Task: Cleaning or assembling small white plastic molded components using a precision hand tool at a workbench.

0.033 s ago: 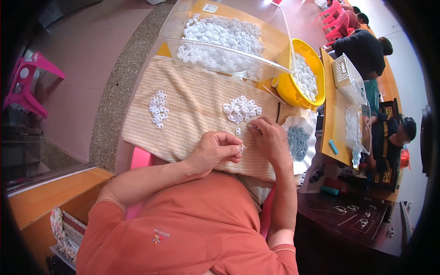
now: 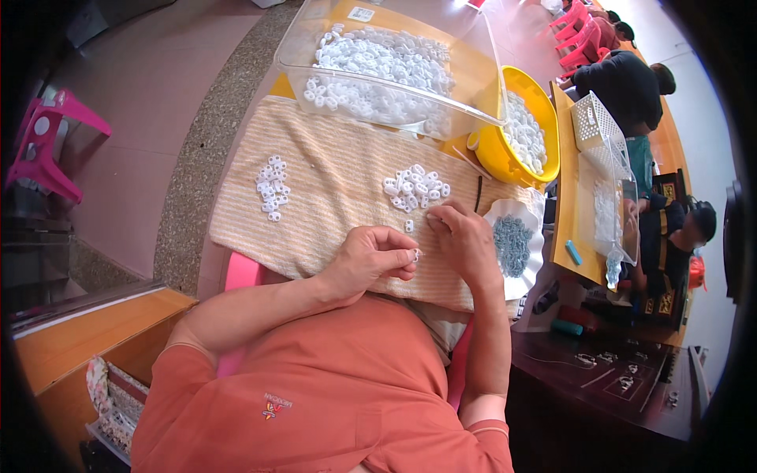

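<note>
My left hand (image 2: 371,256) is closed, pinching a small white plastic piece (image 2: 415,255) between thumb and forefinger. To its right, my right hand (image 2: 467,243) has thumb and forefinger pressed together just above the towel (image 2: 331,173); what they hold, if anything, is too small to make out. One loose two-holed white piece (image 2: 409,225) lies just left of those fingertips. Beyond it is a loose pile of the same white pieces (image 2: 414,188). A smaller, longer group of white pieces (image 2: 273,188) lies at the towel's left. Right of my right hand, a white scalloped dish (image 2: 533,264) holds many tiny grey parts (image 2: 512,244).
A clear plastic bin (image 2: 473,110) full of white pieces stands at the back, beside a yellow basin (image 2: 492,150) with more. A thin black rod (image 2: 479,193) lies near the dish. A pink stool (image 2: 47,146) stands at left. Co-workers (image 2: 619,91) sit at tables to the right.
</note>
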Tool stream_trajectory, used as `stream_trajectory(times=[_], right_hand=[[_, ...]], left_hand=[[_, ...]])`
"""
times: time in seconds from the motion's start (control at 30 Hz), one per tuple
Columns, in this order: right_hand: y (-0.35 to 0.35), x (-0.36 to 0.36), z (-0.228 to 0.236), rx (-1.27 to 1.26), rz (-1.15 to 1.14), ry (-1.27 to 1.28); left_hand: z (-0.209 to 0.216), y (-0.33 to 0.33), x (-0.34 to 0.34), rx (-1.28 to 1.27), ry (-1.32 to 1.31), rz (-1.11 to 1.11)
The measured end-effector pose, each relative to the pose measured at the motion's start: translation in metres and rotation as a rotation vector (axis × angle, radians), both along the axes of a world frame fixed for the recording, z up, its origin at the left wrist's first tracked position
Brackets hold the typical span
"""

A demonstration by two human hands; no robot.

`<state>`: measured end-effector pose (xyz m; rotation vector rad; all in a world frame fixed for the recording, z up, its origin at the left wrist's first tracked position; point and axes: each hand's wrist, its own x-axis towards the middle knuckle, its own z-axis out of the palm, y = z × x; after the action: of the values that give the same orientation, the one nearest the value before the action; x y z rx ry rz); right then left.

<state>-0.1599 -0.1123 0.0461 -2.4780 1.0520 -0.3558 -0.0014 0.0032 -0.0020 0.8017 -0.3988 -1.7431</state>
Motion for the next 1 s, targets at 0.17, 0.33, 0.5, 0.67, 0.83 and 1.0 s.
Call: stream_trajectory(times=[0.17,0.33,0.5,0.67,0.83,1.0], right_hand=[[0.002,-0.003,-0.002,-0.02,0.021,-0.033],[0.006,-0.012,-0.006,0.166,0.005,-0.247],[0.02,-0.019,-0.016,0.45,-0.089,-0.327],[0.03,-0.025,-0.026,0.654,-0.118,-0.476],[0.038,-0.028,-0.035,0.795,-0.121,-0.603],[0.04,-0.027,-0.031,0.857,-0.12,-0.629]], left_hand=[[0.003,0.001,0.0,0.002,0.002,-0.002],[0.001,-0.001,0.001,0.004,-0.003,0.008],[0.004,-0.001,0.001,0.004,0.014,0.017],[0.006,-0.001,0.001,-0.006,0.048,0.017],[0.006,-0.001,0.001,-0.01,0.06,0.022],[0.002,-0.002,0.0,-0.026,0.072,0.034]])
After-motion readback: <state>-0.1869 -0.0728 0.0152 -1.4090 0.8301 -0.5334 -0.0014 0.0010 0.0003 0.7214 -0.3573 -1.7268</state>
